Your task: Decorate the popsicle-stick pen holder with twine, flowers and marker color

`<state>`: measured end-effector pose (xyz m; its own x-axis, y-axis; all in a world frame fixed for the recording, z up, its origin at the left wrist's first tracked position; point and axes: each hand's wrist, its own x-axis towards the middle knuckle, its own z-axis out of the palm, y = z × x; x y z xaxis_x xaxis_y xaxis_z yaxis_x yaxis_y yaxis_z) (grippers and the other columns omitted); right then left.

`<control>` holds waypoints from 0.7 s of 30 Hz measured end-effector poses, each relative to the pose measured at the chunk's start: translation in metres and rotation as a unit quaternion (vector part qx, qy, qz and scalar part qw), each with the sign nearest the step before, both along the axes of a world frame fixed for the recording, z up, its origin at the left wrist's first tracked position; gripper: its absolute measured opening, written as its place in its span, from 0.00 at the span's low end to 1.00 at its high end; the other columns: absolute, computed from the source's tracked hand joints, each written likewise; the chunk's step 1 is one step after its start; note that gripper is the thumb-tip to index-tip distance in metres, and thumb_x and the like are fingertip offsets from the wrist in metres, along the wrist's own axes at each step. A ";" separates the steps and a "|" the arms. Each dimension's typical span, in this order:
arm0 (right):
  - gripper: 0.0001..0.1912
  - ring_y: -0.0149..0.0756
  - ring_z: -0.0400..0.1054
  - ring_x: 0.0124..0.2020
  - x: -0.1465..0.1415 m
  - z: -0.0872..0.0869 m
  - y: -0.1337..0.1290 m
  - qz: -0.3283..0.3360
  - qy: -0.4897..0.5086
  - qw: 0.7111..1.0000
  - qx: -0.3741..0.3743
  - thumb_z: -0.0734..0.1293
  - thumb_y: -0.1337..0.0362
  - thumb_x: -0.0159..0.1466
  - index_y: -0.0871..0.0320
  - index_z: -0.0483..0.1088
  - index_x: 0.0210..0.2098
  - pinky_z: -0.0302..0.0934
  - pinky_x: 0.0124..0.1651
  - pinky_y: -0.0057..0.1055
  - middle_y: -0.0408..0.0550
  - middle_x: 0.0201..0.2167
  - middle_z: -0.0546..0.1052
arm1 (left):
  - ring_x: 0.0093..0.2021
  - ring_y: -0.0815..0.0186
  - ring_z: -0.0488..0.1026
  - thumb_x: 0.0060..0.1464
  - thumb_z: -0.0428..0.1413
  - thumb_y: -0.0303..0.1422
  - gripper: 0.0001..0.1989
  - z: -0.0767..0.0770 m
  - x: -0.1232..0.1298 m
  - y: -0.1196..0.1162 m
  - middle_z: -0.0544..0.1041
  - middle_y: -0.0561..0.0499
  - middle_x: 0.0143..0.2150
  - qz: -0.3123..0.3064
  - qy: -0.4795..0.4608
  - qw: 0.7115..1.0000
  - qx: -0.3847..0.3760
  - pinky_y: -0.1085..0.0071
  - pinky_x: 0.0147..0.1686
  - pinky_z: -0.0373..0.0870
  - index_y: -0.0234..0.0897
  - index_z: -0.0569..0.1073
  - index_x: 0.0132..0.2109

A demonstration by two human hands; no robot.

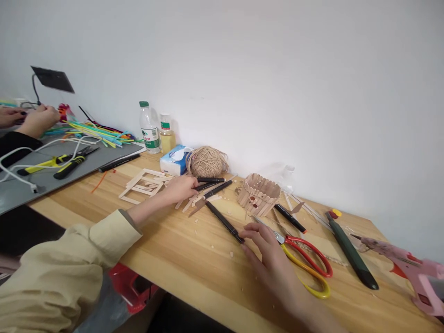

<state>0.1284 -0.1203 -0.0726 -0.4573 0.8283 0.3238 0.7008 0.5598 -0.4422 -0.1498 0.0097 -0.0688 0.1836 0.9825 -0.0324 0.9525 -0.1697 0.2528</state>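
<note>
My left hand (181,188) reaches across to a cluster of black markers beside the ball of twine. Its fingers are closed around the near end of a black marker (207,185); the fingertips are partly hidden. Another black marker (225,221) lies slanted on the table, its lower end at the fingertips of my right hand (268,259). That hand's thumb and fingers are apart, curving around the marker's end without a visible grip. Wooden craft sticks (185,203) lie under and around my left hand. A small craft-stick basket (259,194) stands beyond my right hand.
Scissors (305,259), a green-handled cutter (352,252) and a pink glue gun (412,273) lie rightward. A stick frame (133,189), twine ball (207,161), tissue pack (175,160) and bottle (150,129) are at left. Another person's hands (40,121) work over a grey mat (114,155).
</note>
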 end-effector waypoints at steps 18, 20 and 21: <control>0.13 0.30 0.59 0.23 0.002 0.014 -0.032 -0.039 0.218 0.925 -0.308 0.64 0.54 0.62 0.57 0.70 0.38 0.51 0.26 0.27 0.41 0.21 0.68 | 0.25 0.69 0.70 0.56 0.46 0.39 0.13 0.048 0.005 -0.060 0.78 0.45 0.33 -0.021 -0.327 0.939 -0.104 0.73 0.25 0.67 0.33 0.68 0.35; 0.23 0.26 0.54 0.19 0.001 0.015 -0.033 -0.029 0.329 0.873 -0.359 0.68 0.49 0.56 0.57 0.67 0.44 0.46 0.21 0.24 0.39 0.22 0.67 | 0.25 0.68 0.71 0.53 0.49 0.39 0.13 0.050 0.022 -0.086 0.77 0.49 0.31 -0.057 -0.355 0.923 -0.141 0.73 0.26 0.68 0.34 0.68 0.39; 0.27 0.23 0.51 0.17 0.001 0.017 -0.034 -0.022 0.380 0.845 -0.375 0.70 0.47 0.54 0.56 0.66 0.46 0.43 0.20 0.23 0.38 0.23 0.67 | 0.26 0.68 0.71 0.54 0.49 0.39 0.13 0.051 0.031 -0.101 0.77 0.50 0.30 -0.081 -0.367 0.911 -0.169 0.73 0.27 0.69 0.34 0.68 0.41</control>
<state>0.1295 -0.1544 -0.0557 -0.3166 0.9416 -0.1147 0.0685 -0.0980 -0.9928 -0.1188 -0.0911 -0.0181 0.4199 0.8970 -0.1383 0.4749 -0.0873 0.8757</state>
